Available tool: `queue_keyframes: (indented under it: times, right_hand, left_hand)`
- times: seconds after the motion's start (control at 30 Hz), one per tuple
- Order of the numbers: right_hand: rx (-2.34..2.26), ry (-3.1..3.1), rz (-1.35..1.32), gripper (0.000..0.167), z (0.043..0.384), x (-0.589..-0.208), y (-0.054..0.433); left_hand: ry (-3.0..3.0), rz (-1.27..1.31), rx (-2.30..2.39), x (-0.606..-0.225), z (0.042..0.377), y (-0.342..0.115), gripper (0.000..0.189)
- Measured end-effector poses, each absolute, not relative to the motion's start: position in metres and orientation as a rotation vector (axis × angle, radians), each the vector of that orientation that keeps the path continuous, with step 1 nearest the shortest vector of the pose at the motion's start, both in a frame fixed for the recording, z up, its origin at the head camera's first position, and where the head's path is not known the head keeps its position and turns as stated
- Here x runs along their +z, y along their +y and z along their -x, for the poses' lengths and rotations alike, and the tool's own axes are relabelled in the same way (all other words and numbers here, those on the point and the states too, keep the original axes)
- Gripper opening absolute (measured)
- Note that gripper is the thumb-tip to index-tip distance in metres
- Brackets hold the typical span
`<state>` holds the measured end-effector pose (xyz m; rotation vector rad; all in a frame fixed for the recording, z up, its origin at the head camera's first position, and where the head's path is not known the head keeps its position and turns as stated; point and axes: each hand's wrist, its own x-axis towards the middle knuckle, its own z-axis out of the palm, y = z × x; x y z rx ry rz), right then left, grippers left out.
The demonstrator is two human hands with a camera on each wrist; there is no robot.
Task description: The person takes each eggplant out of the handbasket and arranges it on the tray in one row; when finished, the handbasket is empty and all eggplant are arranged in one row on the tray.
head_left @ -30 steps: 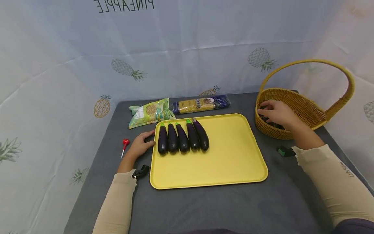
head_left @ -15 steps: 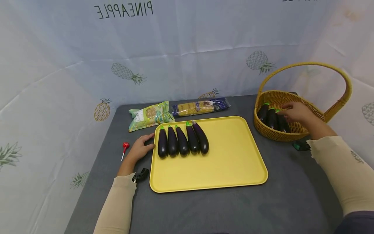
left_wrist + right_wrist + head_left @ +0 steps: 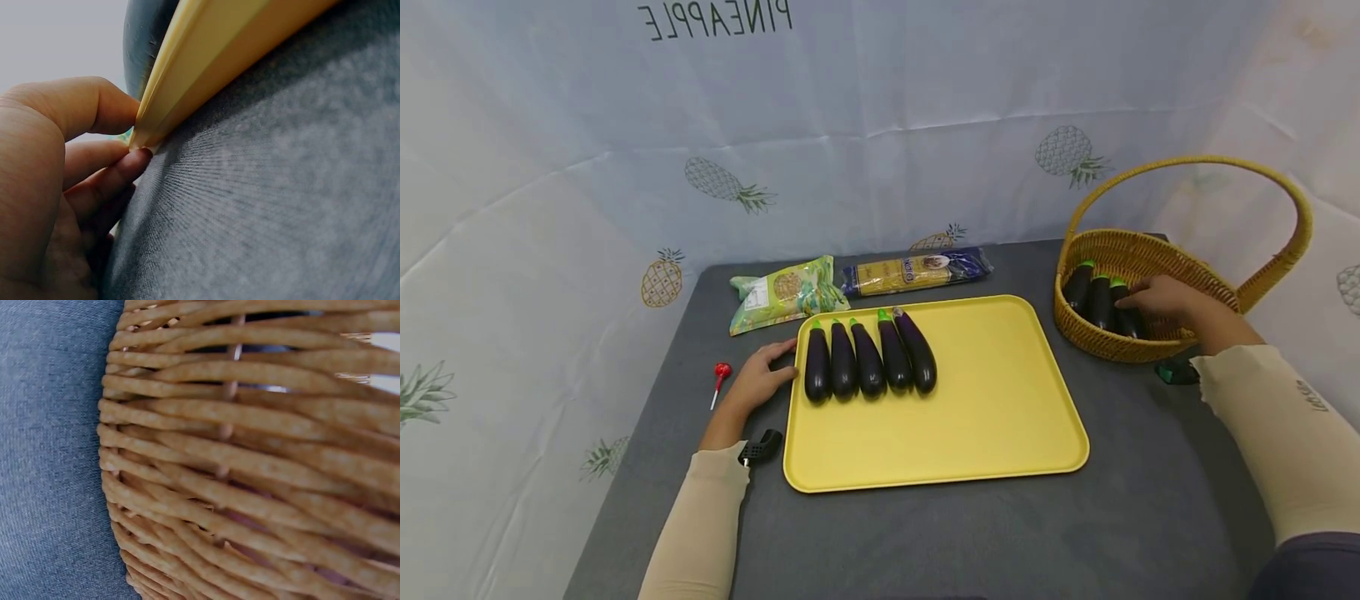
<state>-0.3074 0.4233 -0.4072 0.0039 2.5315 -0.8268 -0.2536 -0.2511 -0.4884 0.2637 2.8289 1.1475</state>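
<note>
In the head view, my right hand (image 3: 1168, 300) is inside the wicker basket (image 3: 1120, 346), fingers curled over the rightmost of three eggplants there. Its thumb side lies across that eggplant (image 3: 1129, 323), below the green cap, while the other fingertips are hidden. My left hand (image 3: 758, 379) rests at the left edge of the yellow tray (image 3: 985, 417). Up close in the left wrist view, thumb and fingertips touch the tray rim (image 3: 187, 69). Several eggplants (image 3: 869, 358) lie side by side on the tray's left half, stem ends away from me.
Behind the tray lie a green snack bag (image 3: 790, 292) and a pack of spaghetti (image 3: 917, 272). A red lollipop (image 3: 721, 375) sits left of my left hand. The basket's tall handle (image 3: 1195, 158) arches over its opening. Basket weave (image 3: 237, 450) fills most of the right wrist view.
My right hand has moved from the basket's left side to the rightmost eggplant, uncovering the eggplants inside, then settled slightly lower over it. The left hand stays at the tray edge.
</note>
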Motion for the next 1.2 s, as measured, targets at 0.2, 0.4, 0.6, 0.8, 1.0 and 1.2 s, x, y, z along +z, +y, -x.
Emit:
queue_keyframes:
  times: [0.2,0.4,0.6,0.8,1.0,1.2]
  right_hand:
    - [-0.935,2.499,-0.049,0.082,0.306,-0.402,0.429]
    - [-1.154,2.455,-0.104,0.091,0.301,-0.383,0.430]
    - [-1.211,2.553,-0.084,0.093,0.290,-0.358,0.418]
    - [-1.259,2.569,-0.084,0.094,0.282,-0.345,0.398]
    - [-1.318,2.589,-0.070,0.094,0.268,-0.344,0.373]
    - [-1.388,2.582,-0.004,0.086,0.252,-0.357,0.344]
  left_hand:
    - [2.825,-0.255,1.150,-0.487,0.252,-0.251,0.062]
    - [2.823,-0.250,1.149,-0.486,0.252,-0.251,0.062]
    - [2.832,-0.251,1.140,-0.486,0.254,-0.251,0.062]
    - [2.837,-0.264,1.136,-0.487,0.253,-0.251,0.063]
    - [2.830,-0.250,1.130,-0.488,0.254,-0.252,0.062]
    - [2.821,-0.239,1.135,-0.488,0.255,-0.252,0.063]
